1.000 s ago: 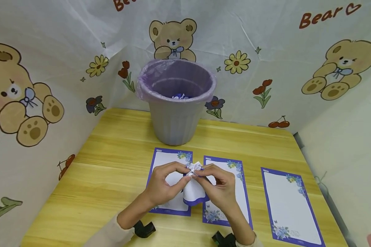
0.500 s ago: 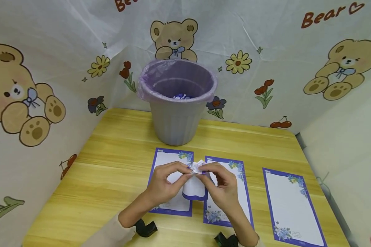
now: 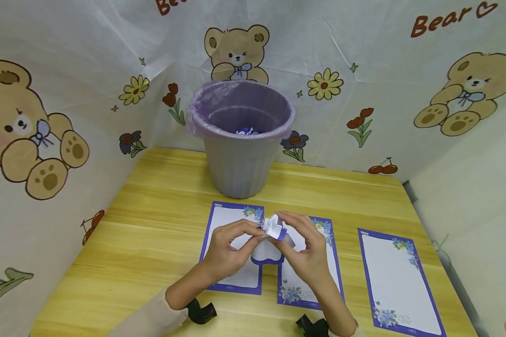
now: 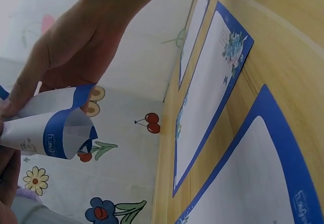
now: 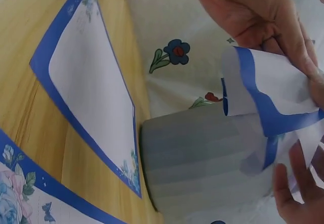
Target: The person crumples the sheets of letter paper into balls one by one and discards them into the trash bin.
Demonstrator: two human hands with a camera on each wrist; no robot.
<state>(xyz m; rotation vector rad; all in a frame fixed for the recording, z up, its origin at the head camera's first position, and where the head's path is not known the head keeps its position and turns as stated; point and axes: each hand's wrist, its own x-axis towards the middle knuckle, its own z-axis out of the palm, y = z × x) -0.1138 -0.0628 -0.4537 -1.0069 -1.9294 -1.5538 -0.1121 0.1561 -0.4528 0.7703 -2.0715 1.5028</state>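
A crumpled sheet of stationery paper [image 3: 273, 227], white with a blue-purple border, is held up in front of the body by both hands. Its upper part is bunched, while the lower part hangs in a loose curl, seen in the left wrist view as rolled paper [image 4: 55, 122]. My left hand [image 3: 227, 248] pinches the bunched part from the left with thumb and forefinger. On the other side, my right hand [image 3: 309, 250] holds the paper between thumb and raised, spread fingers. In the right wrist view the blue-edged paper [image 5: 253, 87] bridges both hands.
Beneath the hands lie two flat bordered sheets, a left sheet [image 3: 240, 281] and a middle sheet [image 3: 308, 299]. A third sheet [image 3: 400, 281] lies to the right. Behind stands a grey bin [image 3: 240, 164] with a purple liner and crumpled paper [image 3: 247, 131] inside. Bear-printed cloth surrounds the table.
The paper's top has become more tightly bunched and its hanging part shows shorter. My right hand's fingers have lifted and spread around it; my left hand keeps nearly the same place.
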